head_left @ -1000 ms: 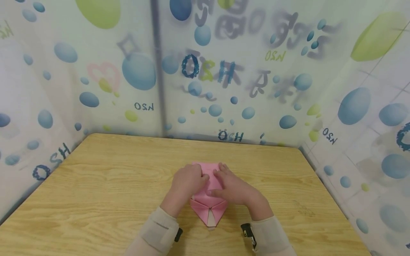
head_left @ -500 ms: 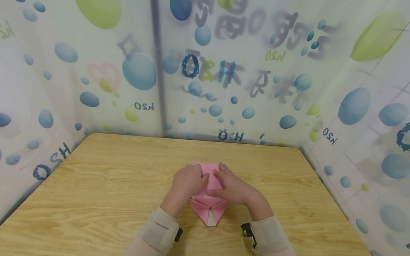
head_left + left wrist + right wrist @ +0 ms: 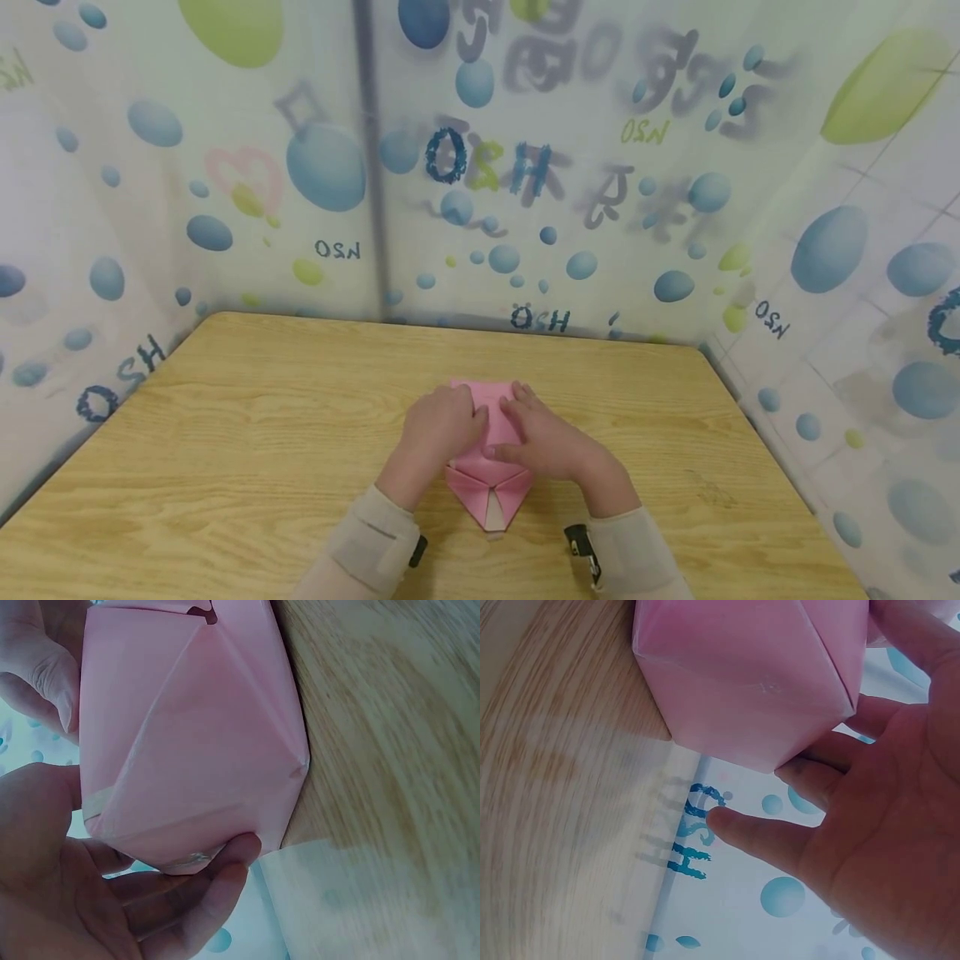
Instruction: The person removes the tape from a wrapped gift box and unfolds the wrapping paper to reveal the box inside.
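A pink folded paper (image 3: 487, 493) lies on the wooden table (image 3: 262, 417), its pointed end toward me. My left hand (image 3: 441, 427) rests on its left half with bent fingers; in the left wrist view the fingers (image 3: 217, 877) curl against the far edge of the paper (image 3: 195, 750) and the thumb sits at its side. My right hand (image 3: 546, 439) lies on the right half with fairly straight fingers and its thumb across the paper. In the right wrist view the paper (image 3: 742, 675) is above the outstretched fingers (image 3: 765, 836). The middle of the paper is hidden under both hands.
A translucent curtain (image 3: 525, 167) printed with blue and green bubbles walls in the table at the back and on both sides. A black strap clip (image 3: 579, 546) shows at the right sleeve. Bare wood spreads left and right of the hands.
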